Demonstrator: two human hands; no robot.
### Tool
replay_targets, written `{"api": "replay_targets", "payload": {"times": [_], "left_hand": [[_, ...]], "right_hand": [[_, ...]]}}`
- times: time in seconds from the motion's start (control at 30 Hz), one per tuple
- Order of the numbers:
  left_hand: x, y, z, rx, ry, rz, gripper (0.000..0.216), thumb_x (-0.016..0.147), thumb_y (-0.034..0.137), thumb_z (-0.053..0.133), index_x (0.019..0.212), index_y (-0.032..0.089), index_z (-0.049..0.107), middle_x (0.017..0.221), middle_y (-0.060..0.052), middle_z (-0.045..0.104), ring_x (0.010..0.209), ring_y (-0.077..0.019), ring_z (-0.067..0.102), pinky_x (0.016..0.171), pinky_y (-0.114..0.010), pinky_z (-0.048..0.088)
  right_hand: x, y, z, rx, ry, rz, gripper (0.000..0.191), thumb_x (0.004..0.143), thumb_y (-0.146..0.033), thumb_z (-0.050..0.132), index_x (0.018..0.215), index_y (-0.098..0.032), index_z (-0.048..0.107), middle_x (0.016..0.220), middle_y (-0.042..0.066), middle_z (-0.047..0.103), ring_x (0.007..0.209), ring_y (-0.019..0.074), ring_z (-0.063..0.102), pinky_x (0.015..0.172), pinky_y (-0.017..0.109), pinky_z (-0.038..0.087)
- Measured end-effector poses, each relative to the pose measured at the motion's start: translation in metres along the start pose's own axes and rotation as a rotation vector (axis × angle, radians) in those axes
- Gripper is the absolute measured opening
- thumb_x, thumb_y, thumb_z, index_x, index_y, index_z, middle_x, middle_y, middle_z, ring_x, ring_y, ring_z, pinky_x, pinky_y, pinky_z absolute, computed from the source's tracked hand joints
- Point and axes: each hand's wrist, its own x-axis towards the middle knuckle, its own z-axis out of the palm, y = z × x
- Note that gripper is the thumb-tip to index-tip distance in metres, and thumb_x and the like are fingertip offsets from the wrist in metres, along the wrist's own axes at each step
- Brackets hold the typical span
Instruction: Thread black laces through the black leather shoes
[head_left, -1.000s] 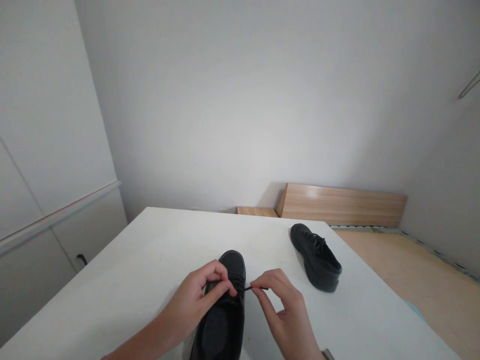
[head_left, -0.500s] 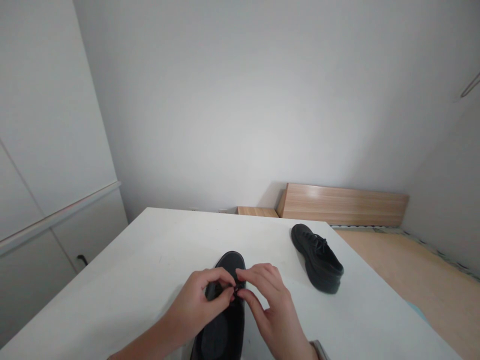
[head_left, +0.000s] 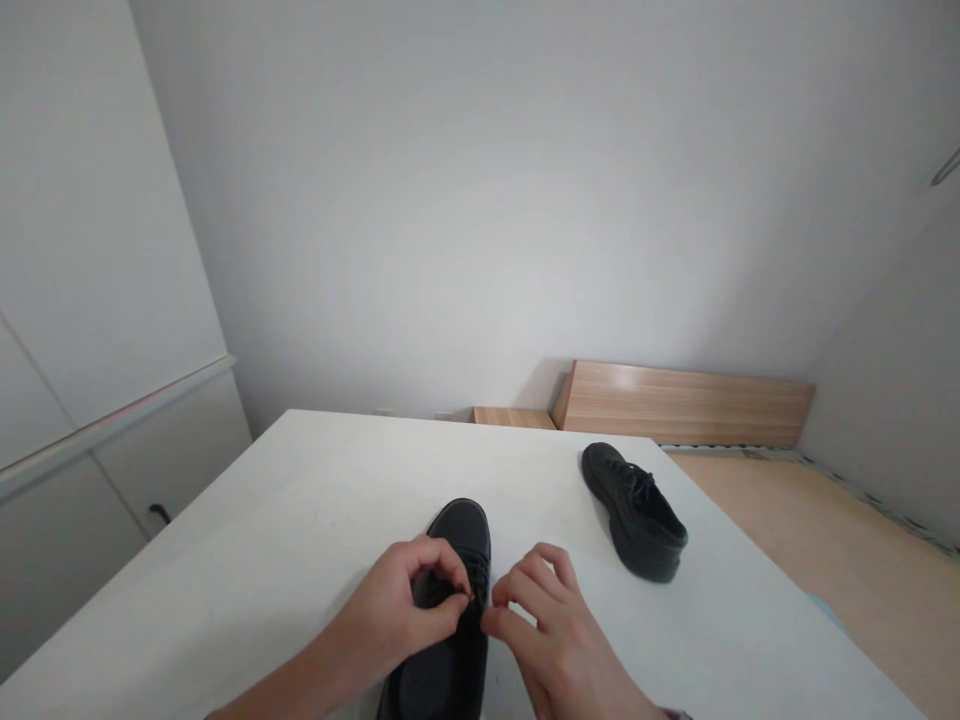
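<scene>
A black lace-up shoe (head_left: 461, 525) lies on the white table right in front of me, toe pointing away. My left hand (head_left: 424, 595) reaches over its left side, thumb and forefinger pinched on the black shoelace (head_left: 477, 572) at the lacing. Just right of the opening is my right hand (head_left: 536, 615), its fingers curled and the thumb tip close to the forefinger. Whatever is between those two fingertips is too small to make out. Part of the lacing is hidden behind my left fingers.
A second black shoe (head_left: 637, 515), its laces tied in a bow, stands farther right on the white table (head_left: 337, 480). Past the table's right edge is a bed base (head_left: 750, 500) with a wooden headboard (head_left: 690, 405). White cabinets (head_left: 172, 430) line the left.
My right hand has drawn back to the right and slightly down from the lacing, its fingers curling more. My left hand still pinches at the lacing, a little lower.
</scene>
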Motion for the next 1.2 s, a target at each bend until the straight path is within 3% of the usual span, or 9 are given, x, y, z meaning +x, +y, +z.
{"api": "replay_targets", "payload": {"times": [0.13, 0.27, 0.4, 0.63, 0.83, 1.03, 1.2], "left_hand": [[-0.007, 0.006, 0.005, 0.233, 0.102, 0.276, 0.021, 0.064, 0.002, 0.053, 0.074, 0.02, 0.06, 0.079, -0.001, 0.063, 0.079, -0.0175, 0.059, 0.07, -0.027, 0.048], [-0.008, 0.008, 0.009, 0.517, 0.228, 0.664, 0.025, 0.079, -0.004, 0.046, 0.079, 0.02, 0.054, 0.076, 0.0, 0.063, 0.08, -0.0185, 0.053, 0.072, -0.029, 0.045], [-0.006, 0.001, 0.012, 0.712, 0.307, 0.798, 0.021, 0.092, 0.002, 0.045, 0.084, 0.018, 0.057, 0.075, -0.002, 0.062, 0.08, -0.0194, 0.051, 0.073, -0.031, 0.042], [-0.006, -0.007, 0.014, 0.657, 0.319, 0.768, 0.025, 0.091, -0.002, 0.044, 0.093, 0.017, 0.061, 0.077, -0.002, 0.062, 0.08, -0.0188, 0.05, 0.072, -0.032, 0.041], [-0.005, -0.002, 0.01, 0.516, 0.33, 0.722, 0.026, 0.087, -0.002, 0.047, 0.084, 0.02, 0.06, 0.078, -0.001, 0.065, 0.078, -0.0177, 0.052, 0.07, -0.029, 0.043], [-0.005, 0.002, -0.001, 0.291, 0.196, 0.493, 0.022, 0.082, 0.002, 0.052, 0.085, 0.021, 0.062, 0.08, -0.001, 0.066, 0.079, -0.0162, 0.06, 0.071, -0.026, 0.05], [-0.004, 0.003, -0.006, 0.197, 0.144, 0.239, 0.01, 0.08, 0.014, 0.058, 0.081, 0.02, 0.065, 0.078, -0.001, 0.065, 0.074, -0.0159, 0.061, 0.067, -0.026, 0.049]], "right_hand": [[0.007, -0.004, 0.0, 0.179, 0.003, 0.144, 0.016, 0.09, -0.009, 0.052, 0.097, -0.02, 0.06, 0.095, 0.006, 0.064, 0.091, 0.0228, 0.056, 0.085, 0.042, 0.04], [0.016, -0.003, 0.014, 0.491, 0.148, 0.392, 0.022, 0.096, -0.012, 0.047, 0.105, -0.023, 0.064, 0.097, 0.003, 0.069, 0.092, 0.019, 0.061, 0.087, 0.035, 0.044], [0.024, 0.003, 0.027, 0.75, 0.141, 0.595, 0.018, 0.092, -0.016, 0.058, 0.091, -0.022, 0.074, 0.088, 0.001, 0.074, 0.085, 0.0174, 0.066, 0.077, 0.028, 0.048], [0.023, 0.014, 0.028, 0.863, 0.095, 0.683, 0.014, 0.085, -0.022, 0.066, 0.089, -0.021, 0.08, 0.08, 0.002, 0.075, 0.077, 0.0181, 0.065, 0.074, 0.028, 0.049], [0.022, 0.02, 0.029, 0.935, 0.058, 0.655, 0.016, 0.086, -0.03, 0.067, 0.089, -0.021, 0.08, 0.081, 0.003, 0.075, 0.076, 0.0181, 0.064, 0.073, 0.029, 0.049], [0.023, 0.017, 0.027, 0.93, 0.044, 0.661, 0.008, 0.081, -0.023, 0.073, 0.085, -0.019, 0.077, 0.075, 0.001, 0.071, 0.073, 0.016, 0.061, 0.071, 0.027, 0.047], [0.027, 0.006, 0.029, 0.796, 0.129, 0.652, 0.011, 0.078, -0.01, 0.064, 0.08, -0.017, 0.072, 0.075, 0.0, 0.067, 0.075, 0.0154, 0.06, 0.071, 0.026, 0.046]]}}
